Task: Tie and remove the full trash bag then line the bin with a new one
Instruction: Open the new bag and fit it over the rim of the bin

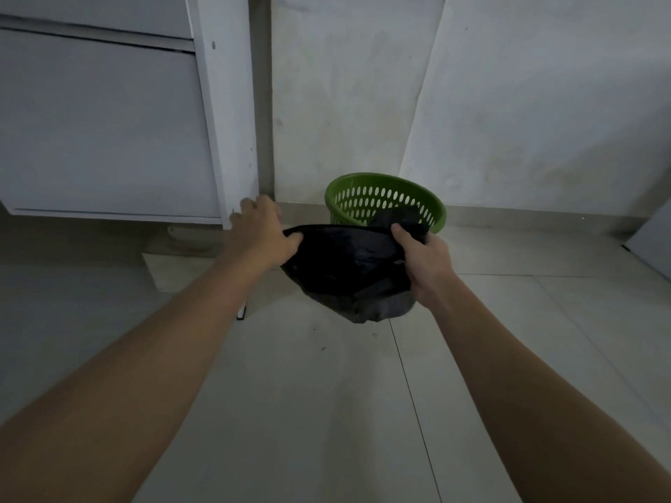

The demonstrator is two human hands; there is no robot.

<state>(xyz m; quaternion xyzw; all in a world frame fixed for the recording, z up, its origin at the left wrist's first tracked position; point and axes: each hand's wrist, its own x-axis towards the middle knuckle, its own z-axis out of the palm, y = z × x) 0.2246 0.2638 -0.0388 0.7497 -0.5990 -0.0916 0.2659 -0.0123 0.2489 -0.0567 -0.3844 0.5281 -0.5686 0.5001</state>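
A black trash bag [345, 266] hangs in the air between my two hands, just in front of a green perforated bin [366, 197] standing on the floor by the wall. My left hand [261, 230] grips the bag's rim on the left side, thumb against the plastic. My right hand [421, 259] grips the rim on the right, fingers curled over the edge. The rim is stretched taut between them and the bag sags below. Some black plastic shows inside the bin behind my right hand.
A white cabinet [109, 121] with drawers stands at the left, its corner close to my left hand. A pale wall [508, 103] rises behind the bin. Light floor tiles [326, 393] spread in front. A white panel edge [653, 245] shows at the far right.
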